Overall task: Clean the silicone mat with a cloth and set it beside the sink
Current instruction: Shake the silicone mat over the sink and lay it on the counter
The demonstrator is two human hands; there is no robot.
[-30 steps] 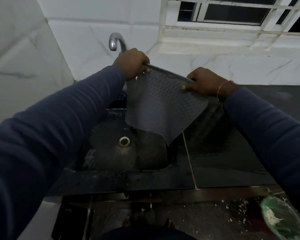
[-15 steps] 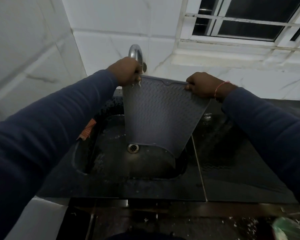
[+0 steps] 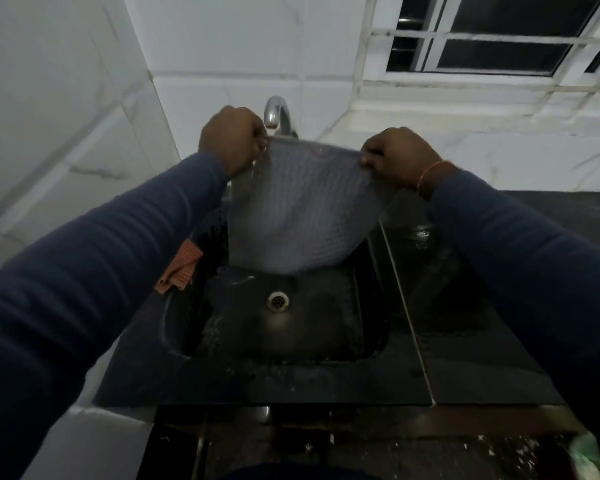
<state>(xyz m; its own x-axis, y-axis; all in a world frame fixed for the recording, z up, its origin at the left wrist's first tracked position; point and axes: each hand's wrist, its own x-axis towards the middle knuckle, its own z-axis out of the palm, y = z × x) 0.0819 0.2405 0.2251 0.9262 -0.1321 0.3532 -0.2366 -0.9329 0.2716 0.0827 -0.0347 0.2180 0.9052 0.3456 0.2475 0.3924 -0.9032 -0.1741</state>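
Plainly, the silicone mat [image 3: 298,209] hung in the air over the sink [image 3: 326,327], just below the tap [image 3: 276,112], with its lower edge curling above the basin. The left hand [image 3: 231,140] pinched one top corner and the right hand [image 3: 399,157] gripped the other. The mat looked light, floppy and probably wet and slick, so holding the top border at both corners seemed soundest, since one corner alone would likely let it fold. An orange cloth [image 3: 181,268] lay at the sink's left edge.
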